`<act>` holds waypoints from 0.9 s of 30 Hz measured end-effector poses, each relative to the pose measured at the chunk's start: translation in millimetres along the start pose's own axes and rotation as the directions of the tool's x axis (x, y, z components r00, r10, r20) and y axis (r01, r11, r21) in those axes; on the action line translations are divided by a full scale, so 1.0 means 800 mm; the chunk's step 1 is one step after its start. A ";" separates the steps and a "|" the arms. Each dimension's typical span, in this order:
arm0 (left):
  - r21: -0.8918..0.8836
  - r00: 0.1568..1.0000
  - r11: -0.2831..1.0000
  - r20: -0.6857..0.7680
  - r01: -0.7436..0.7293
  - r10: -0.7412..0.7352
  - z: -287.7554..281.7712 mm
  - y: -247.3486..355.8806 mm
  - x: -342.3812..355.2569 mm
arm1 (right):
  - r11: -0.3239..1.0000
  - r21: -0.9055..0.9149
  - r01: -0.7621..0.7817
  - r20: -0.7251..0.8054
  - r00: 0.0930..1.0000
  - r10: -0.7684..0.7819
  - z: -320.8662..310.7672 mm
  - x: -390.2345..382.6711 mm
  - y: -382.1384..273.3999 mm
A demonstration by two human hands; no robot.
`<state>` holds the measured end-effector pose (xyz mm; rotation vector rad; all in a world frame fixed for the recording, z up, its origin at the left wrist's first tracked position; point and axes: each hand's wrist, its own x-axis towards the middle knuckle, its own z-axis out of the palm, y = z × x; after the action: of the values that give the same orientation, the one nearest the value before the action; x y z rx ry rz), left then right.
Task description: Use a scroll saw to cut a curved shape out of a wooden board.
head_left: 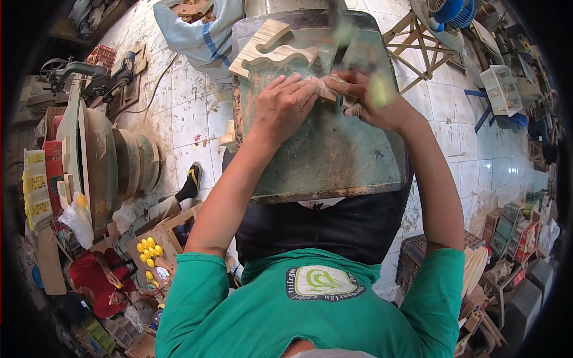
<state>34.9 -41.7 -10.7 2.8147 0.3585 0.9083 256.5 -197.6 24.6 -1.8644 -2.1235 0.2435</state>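
Note:
A small light-brown wooden piece (326, 92) lies on a worn green machine table (334, 155), between my two hands. My left hand (282, 107) presses on it from the left, palm down, fingers reaching forward and fingertips at its edge. Thumb and fingers of my right hand (376, 101) pinch its right end; a pale green blur covers part of that hand. Just beyond my fingers stands a dark upright machine part (340, 51), partly blurred. A larger curved wooden cutout (271, 51) rests at the table's far left, close to my left fingertips.
At the far left stands a white sack (200, 36) with wood scraps. Large round machine parts (110, 158) are on the left, near a seated person in red (98, 280). To the right are a wooden folding stand (418, 48), a blue fan (453, 11) and a white crate (501, 89).

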 end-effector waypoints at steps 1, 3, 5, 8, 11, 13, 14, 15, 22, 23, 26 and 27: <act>0.004 1.000 1.000 -0.007 -0.001 0.001 0.001 0.000 0.000 | 0.999 -0.007 -0.050 0.037 0.998 0.050 -0.002 -0.003 -0.002; 0.009 1.000 1.000 -0.013 -0.001 0.001 0.002 -0.001 -0.001 | 0.995 -0.015 -0.098 0.073 0.992 0.099 -0.001 -0.002 -0.003; 0.007 1.000 1.000 0.003 0.004 -0.004 0.002 -0.001 -0.001 | 0.999 0.019 -0.042 0.020 0.999 0.042 0.004 0.004 0.001; -0.003 1.000 1.000 0.006 0.012 -0.012 0.001 -0.001 0.000 | 0.996 -0.089 -0.017 -0.013 1.000 0.016 0.011 0.004 0.006; -0.055 0.998 0.997 0.024 0.051 -0.050 0.001 0.000 0.001 | 0.996 -0.037 -0.082 -0.008 0.997 0.082 0.015 0.002 0.006; -0.063 0.998 0.996 0.015 0.059 -0.058 0.001 0.000 0.001 | 0.993 0.020 -0.114 0.007 0.993 0.114 0.016 -0.002 0.003; -0.071 0.998 0.995 0.014 0.065 -0.064 0.001 0.000 0.000 | 0.985 0.046 -0.166 0.043 0.986 0.164 0.016 -0.003 0.001; -0.071 0.998 0.995 0.013 0.066 -0.066 0.001 -0.001 0.000 | 0.985 0.045 -0.164 0.043 0.986 0.163 0.016 -0.003 0.000; -0.118 0.998 0.991 0.029 0.059 -0.056 0.001 -0.001 -0.002 | 0.997 -0.025 -0.068 -0.055 0.996 0.067 0.014 -0.009 -0.010; -0.123 0.997 0.990 0.041 0.068 -0.064 0.000 -0.001 -0.003 | 0.993 -0.058 -0.100 -0.036 0.995 0.098 0.014 -0.008 -0.012; -0.115 0.997 0.991 0.041 0.067 -0.063 0.000 -0.002 -0.002 | 0.987 0.093 -0.128 0.020 0.992 0.127 0.010 -0.009 -0.012; -0.117 0.997 0.991 0.039 0.069 -0.065 -0.001 -0.001 -0.002 | 0.987 0.095 -0.128 0.021 0.992 0.127 0.011 -0.006 -0.011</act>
<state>33.2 -41.0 -11.5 2.6901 0.3792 0.8358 245.5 -203.2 18.5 -1.9500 -1.9667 0.3824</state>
